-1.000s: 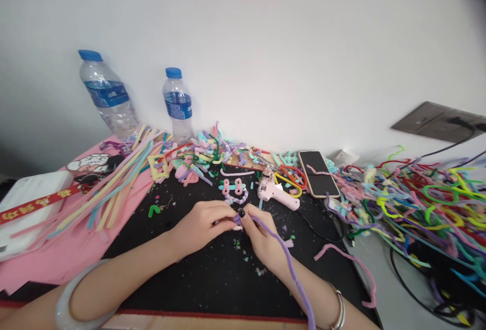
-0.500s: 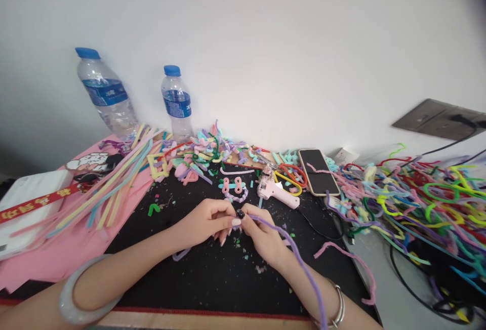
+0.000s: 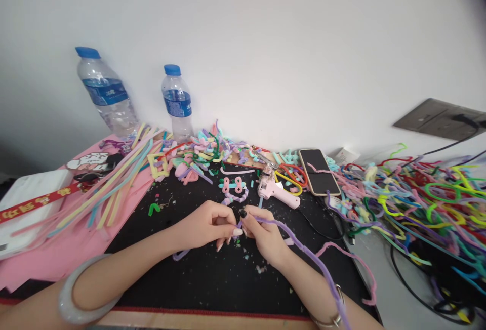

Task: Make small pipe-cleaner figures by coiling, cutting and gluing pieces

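Over the black mat (image 3: 182,284), my left hand (image 3: 207,226) and my right hand (image 3: 264,236) meet fingertip to fingertip. Both pinch a purple pipe cleaner (image 3: 304,249), whose long tail runs over my right wrist toward the bottom edge. A short purple bit shows between the two pinches; the rest of the worked end is hidden by fingers. Just beyond the hands lies a shaped piece of pink, blue and lilac pipe cleaner (image 3: 234,197). The pink hot glue gun (image 3: 279,194) rests to its right.
A phone (image 3: 319,172) lies behind on the right, beside a big tangle of coloured pipe cleaners (image 3: 429,193). Two water bottles (image 3: 178,102) stand against the wall. Pink sheets (image 3: 91,234) and a white box (image 3: 34,193) are at left. A black cable trails from the glue gun.
My fingertips have moved slightly apart, with a bit of purple pipe cleaner now showing between them. Its long tail has shifted right across my right forearm.
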`<act>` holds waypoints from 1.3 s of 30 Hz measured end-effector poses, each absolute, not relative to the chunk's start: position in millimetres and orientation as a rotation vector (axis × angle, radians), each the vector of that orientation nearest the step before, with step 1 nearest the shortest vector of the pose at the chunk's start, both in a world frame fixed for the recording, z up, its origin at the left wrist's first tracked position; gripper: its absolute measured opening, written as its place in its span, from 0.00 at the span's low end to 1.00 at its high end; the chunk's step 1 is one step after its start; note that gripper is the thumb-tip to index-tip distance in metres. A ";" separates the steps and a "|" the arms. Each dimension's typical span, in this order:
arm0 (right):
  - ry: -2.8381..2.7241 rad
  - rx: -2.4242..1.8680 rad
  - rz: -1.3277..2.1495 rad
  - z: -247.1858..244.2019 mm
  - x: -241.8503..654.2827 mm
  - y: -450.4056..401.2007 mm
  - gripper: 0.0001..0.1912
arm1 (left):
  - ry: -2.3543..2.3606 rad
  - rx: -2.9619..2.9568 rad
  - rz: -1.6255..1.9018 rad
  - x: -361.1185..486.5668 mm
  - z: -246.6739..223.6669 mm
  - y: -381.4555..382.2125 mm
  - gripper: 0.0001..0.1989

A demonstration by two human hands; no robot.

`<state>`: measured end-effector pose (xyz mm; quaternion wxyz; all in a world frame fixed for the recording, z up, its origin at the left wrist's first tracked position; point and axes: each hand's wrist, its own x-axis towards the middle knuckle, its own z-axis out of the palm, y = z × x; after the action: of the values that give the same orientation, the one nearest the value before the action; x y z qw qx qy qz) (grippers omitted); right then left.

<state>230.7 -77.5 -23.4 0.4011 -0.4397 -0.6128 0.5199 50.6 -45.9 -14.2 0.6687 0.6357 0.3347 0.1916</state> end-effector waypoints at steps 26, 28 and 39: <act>-1.754 -0.974 1.351 -9.7 226.1 -78.0 0.21 | 0.728 1.307 0.304 49.4 -10.2 -44.5 0.09; -1.755 -0.965 1.345 -9.6 225.9 -78.3 0.20 | 0.719 1.292 0.312 50.1 -9.3 -44.9 0.09; -1.760 -1.104 1.095 -12.7 227.0 -78.1 0.18 | 0.777 1.395 0.431 49.5 -8.2 -42.1 0.11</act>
<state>227.0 -78.1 -12.7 0.3864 -0.4335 -0.6911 0.4302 49.5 -42.1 -8.2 0.6772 0.6205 0.3458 0.1918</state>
